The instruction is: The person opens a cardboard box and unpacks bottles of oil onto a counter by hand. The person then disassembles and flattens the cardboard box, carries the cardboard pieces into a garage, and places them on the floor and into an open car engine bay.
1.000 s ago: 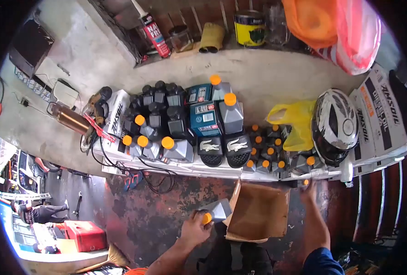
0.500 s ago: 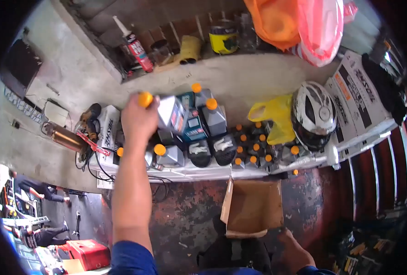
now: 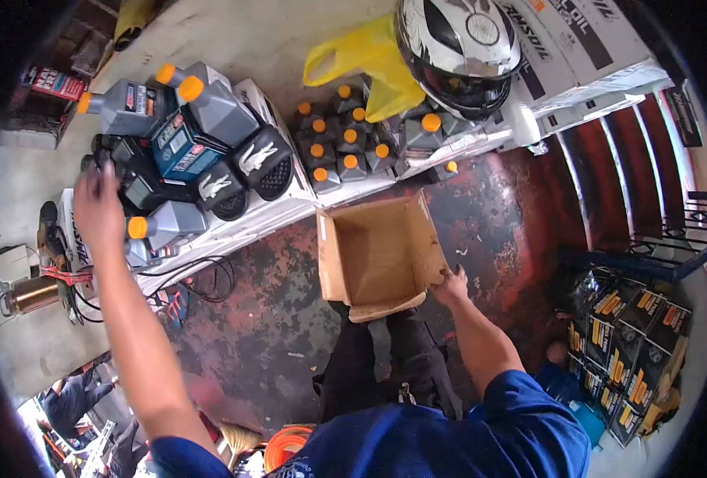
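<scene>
My left hand point(image 3: 100, 205) is reaching over the shelf at the left, beside dark bottles point(image 3: 142, 179). Its fingers are smeared by motion, and I cannot make out whether they grip anything. Just above it, a grey bottle with an orange cap point(image 3: 126, 108) lies on its side next to a teal bottle point(image 3: 182, 149). Another grey bottle point(image 3: 177, 223) lies below, near the shelf edge. My right hand point(image 3: 451, 287) is closed on the right edge of an open cardboard box point(image 3: 373, 253). The inside of the box shows bare cardboard, and it sits in front of my legs.
Black slippers point(image 3: 263, 162) rest on the shelf edge. Several small orange-capped bottles point(image 3: 349, 142), a yellow plastic bag point(image 3: 373, 68) and a white helmet point(image 3: 458, 48) stand farther right. Black cables point(image 3: 220, 279) hang below the shelf. Stacked packages point(image 3: 628, 350) are at the lower right.
My left hand has let go of the grey bottle, which now lies among the others, and has moved toward the dark bottles. My right hand now grips the box edge. The view has turned.
</scene>
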